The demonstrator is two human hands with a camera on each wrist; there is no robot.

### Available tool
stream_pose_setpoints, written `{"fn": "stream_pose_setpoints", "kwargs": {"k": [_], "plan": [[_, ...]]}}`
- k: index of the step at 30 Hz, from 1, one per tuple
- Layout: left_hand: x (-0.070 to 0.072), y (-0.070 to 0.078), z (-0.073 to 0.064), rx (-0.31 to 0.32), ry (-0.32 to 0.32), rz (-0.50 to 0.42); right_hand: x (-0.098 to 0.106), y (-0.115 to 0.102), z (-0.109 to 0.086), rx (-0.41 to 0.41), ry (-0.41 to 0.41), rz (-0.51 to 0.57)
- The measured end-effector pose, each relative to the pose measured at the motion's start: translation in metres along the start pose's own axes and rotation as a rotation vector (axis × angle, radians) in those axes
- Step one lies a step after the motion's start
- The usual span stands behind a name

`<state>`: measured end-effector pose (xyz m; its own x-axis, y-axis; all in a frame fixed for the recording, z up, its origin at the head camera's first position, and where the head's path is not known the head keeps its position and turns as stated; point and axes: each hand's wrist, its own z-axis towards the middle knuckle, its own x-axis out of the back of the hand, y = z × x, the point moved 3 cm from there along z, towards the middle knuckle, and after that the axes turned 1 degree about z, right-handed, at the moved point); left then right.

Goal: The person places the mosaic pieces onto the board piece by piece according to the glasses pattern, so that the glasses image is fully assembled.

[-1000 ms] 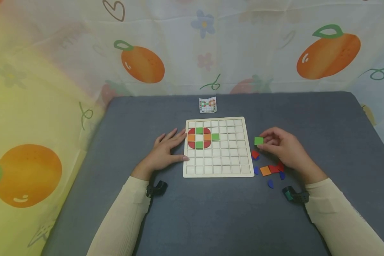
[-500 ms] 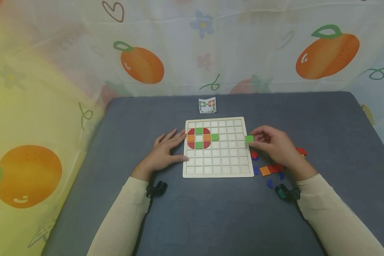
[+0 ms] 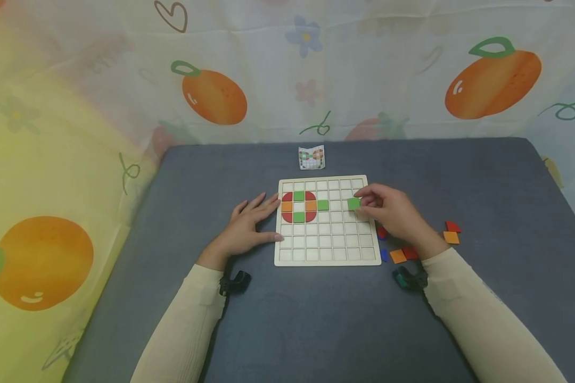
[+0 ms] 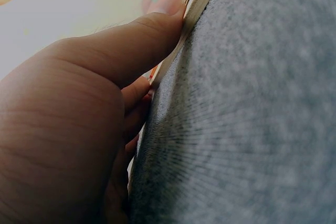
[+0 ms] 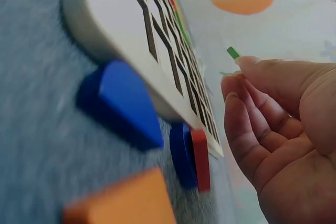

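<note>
A pale wooden grid board (image 3: 328,257) lies on the grey table. On its left part, red rounded corner tiles, orange square tiles and green square tiles form a ring, with a lone green tile (image 3: 322,205) just right of it. My right hand (image 3: 388,210) pinches a green square tile (image 3: 353,204) between thumb and fingertips over the board's right side; in the right wrist view this green tile (image 5: 233,52) sticks out edge-on past the fingertips. My left hand (image 3: 246,226) rests at the board's left edge, its fingers spread and the thumb (image 4: 169,4) touching the rim.
A small printed pattern card (image 3: 311,157) lies behind the board. Right of the board are loose tiles: an orange square (image 3: 397,256), a blue rounded tile (image 5: 126,103), a red tile (image 5: 200,160) and others. Farther right lies another orange square (image 3: 451,237) beside a red tile (image 3: 452,227).
My right hand has moved left with the green tile, from beside the board to over its right columns. Loose tiles at the far right have come into view. My left hand has stayed put.
</note>
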<state>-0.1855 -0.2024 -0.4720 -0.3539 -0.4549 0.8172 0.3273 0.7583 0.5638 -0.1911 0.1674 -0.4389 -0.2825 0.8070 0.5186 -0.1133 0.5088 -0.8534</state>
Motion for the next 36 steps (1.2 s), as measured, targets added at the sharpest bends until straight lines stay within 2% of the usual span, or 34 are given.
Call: {"fn": "stream_pose_setpoints", "kwargs": {"k": [6,13,25,32,36], "plan": [[0.002,0.003,-0.001,-0.002,-0.001,0.002,-0.010,-0.002,0.012,-0.003,-0.032,-0.016],[0.001,0.003,0.000,-0.004,0.001,-0.002,-0.021,-0.004,0.025,-0.017,-0.077,-0.099],[0.001,0.002,0.000,-0.005,-0.003,-0.002,-0.032,-0.008,0.033,-0.018,-0.118,-0.163],[0.002,0.002,-0.001,-0.005,0.004,0.002,-0.034,-0.011,0.032,-0.022,-0.129,-0.154],[0.001,0.002,0.000,-0.008,0.005,0.005,-0.032,-0.009,0.031,-0.040,-0.128,-0.108]]}}
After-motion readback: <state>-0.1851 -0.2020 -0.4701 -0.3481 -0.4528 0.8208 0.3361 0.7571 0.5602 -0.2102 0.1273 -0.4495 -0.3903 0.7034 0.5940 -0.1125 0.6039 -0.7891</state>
